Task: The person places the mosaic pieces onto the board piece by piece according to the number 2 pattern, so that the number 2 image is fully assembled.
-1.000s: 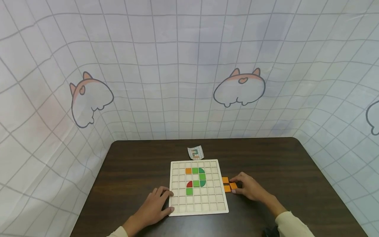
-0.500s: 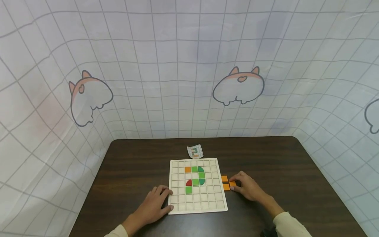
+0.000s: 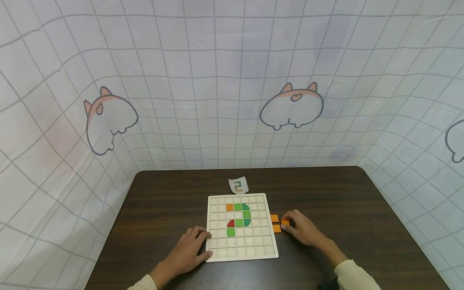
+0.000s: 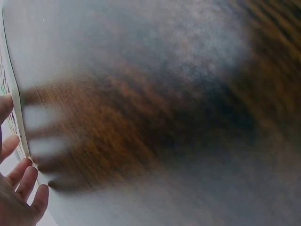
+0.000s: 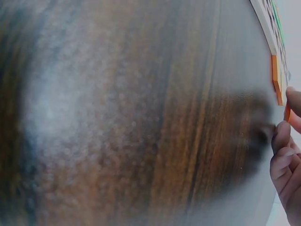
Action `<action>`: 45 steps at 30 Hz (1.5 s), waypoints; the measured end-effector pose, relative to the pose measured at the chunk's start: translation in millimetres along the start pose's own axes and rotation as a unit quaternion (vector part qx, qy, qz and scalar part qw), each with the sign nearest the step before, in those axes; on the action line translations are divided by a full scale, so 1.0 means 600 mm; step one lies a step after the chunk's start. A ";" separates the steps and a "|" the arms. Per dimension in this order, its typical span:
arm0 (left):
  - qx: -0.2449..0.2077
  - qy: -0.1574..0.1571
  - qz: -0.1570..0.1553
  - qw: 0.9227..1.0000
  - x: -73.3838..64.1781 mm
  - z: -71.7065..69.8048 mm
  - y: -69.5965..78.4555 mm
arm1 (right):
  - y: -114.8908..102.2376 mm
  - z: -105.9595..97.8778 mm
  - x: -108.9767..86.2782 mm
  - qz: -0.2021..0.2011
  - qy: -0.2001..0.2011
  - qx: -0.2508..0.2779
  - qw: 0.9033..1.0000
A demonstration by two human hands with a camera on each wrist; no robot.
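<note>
In the head view my right hand point(image 3: 302, 228) pinches an orange square tile point(image 3: 285, 222) between thumb and fingers, at the right of the board. Two more orange tiles point(image 3: 277, 228) lie on the table between this hand and the white grid board point(image 3: 259, 241). The right wrist view shows the pinched tile's thin edge point(image 5: 287, 113) near the fingertips. Thumb and fingers of my left hand point(image 3: 188, 247) rest spread on the board's left edge. Several green pieces point(image 3: 239, 222), one orange tile point(image 3: 230, 207) and a red quarter-round piece point(image 3: 231, 223) sit in the board's cells.
Behind the board lies a small paper card point(image 3: 238, 185) with a coloured pattern on a grid. The dark wooden table point(image 3: 326, 189) ends at a white gridded curtain point(image 3: 199, 121) at the back and sides.
My right hand has drawn its orange tile slightly away from the two others, leaving a wider gap. The head view has shifted a little. My left hand stays at the board's edge.
</note>
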State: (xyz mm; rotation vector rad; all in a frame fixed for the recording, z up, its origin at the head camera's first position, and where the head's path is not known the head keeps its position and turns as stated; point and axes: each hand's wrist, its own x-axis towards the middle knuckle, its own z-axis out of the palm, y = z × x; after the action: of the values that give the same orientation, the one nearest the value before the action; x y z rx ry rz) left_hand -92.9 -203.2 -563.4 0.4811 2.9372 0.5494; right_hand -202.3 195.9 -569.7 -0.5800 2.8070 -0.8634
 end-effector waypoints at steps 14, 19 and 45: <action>0.003 0.005 0.006 1.000 -0.001 0.000 -0.001 | 0.003 -0.008 0.001 -0.027 -0.021 0.045 0.998; 0.000 0.008 0.005 1.000 0.000 0.000 0.000 | 0.001 -0.004 -0.001 -0.047 -0.022 0.076 0.996; 0.001 0.011 0.013 1.000 -0.002 -0.001 0.000 | -0.068 0.034 0.019 -0.091 -0.068 0.142 0.983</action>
State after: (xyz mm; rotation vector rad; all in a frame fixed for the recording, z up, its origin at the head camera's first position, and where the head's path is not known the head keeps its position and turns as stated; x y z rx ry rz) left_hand -92.2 -204.0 -562.7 0.5175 2.9570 0.5585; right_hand -194.6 150.0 -563.5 -0.8226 2.4762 -1.1830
